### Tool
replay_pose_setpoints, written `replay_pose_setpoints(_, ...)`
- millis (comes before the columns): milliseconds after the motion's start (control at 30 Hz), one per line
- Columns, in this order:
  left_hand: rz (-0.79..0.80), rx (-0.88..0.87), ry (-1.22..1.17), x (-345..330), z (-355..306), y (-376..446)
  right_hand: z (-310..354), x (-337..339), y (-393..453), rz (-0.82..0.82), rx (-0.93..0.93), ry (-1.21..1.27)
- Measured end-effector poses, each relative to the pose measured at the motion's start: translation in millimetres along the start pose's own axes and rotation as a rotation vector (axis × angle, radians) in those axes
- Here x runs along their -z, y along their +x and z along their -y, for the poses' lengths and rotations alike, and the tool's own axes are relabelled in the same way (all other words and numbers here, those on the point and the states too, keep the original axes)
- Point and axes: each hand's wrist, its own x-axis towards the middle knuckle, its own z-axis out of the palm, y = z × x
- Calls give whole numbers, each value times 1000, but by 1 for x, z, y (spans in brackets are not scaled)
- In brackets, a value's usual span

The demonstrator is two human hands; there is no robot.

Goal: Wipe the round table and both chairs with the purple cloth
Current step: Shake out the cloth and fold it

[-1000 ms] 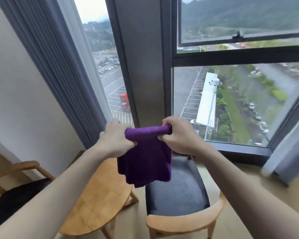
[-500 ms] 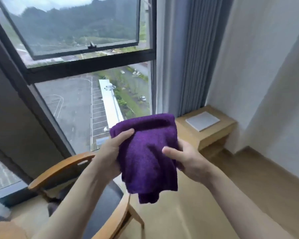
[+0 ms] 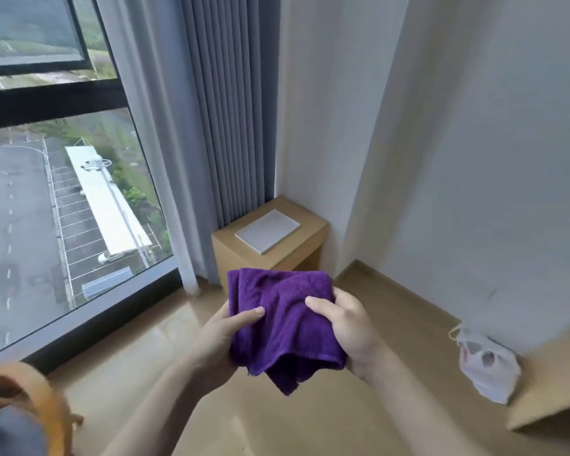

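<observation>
The purple cloth (image 3: 285, 327), at lower centre of the frame, is pinched and bunched between left hand (image 3: 219, 337) and right hand (image 3: 349, 330), both grips closed on it; wiping is judged next, requiring a turn toward the chair (image 3: 30, 409) at lower left.

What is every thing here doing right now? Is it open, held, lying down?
purple cloth: bunched, held up in the air by both hands
left hand: grips the cloth
right hand: grips the cloth
chair: only an edge shows, untouched
white pad: lying flat on the small wooden stand
curtain: drawn aside
white bag: slumped on the floor
</observation>
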Motion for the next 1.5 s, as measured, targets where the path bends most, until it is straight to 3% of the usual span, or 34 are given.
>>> replay_pose_setpoints(333,-99,141,34,-1,-16,156,-7,54,130,-128,-93,12)
replay_pose_setpoints(633,31,235,109,11,-74,323,32,89,293,-225,-178,-85)
replay_pose_setpoints(800,-27,300,70,29,-91,386,34,88,370,-213,-233,-136)
replay_pose_setpoints(1200,-243,285,-176,65,-87,481,33,97,555,202,-404,-320)
replay_pose_setpoints(1500,-566,286,-259,52,-99,623,16,123,766,531,-639,-498)
